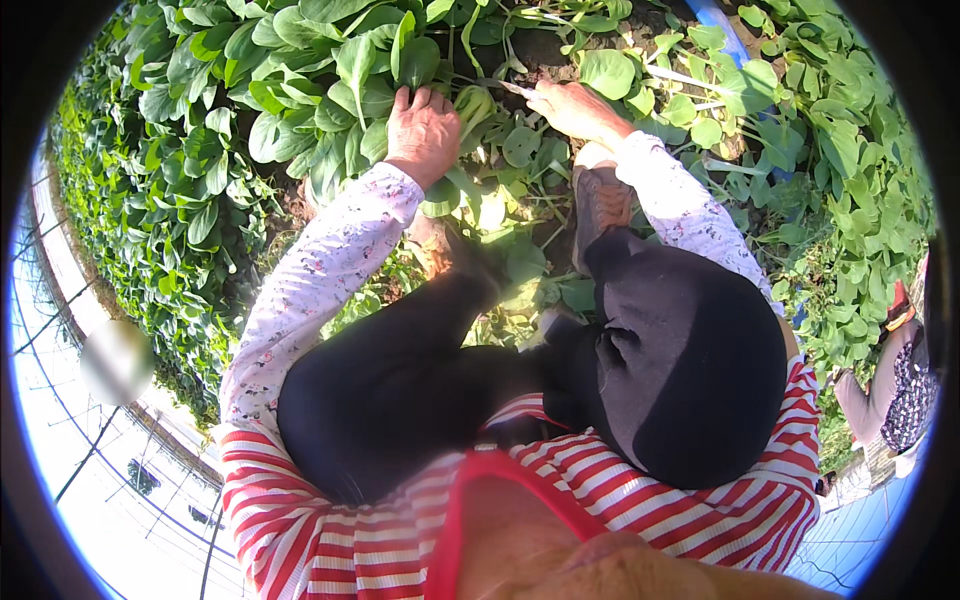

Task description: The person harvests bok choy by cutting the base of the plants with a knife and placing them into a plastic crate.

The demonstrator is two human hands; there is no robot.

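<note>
My left hand is closed round a bok choy plant, whose pale green stalks show just right of my fingers. Its underside and part of its leaves are hidden by the hand. In my right hand is a small knife, its blade pointing left towards those stalks. A short gap separates the blade tip from the plant. Dense, upright bok choy leaves crowd around the left hand.
Cut or loose leaves litter the soil between my shoes, with the right shoe just below my right hand. A blue hose or strip runs at upper right. Another person is at the far right, among more greens.
</note>
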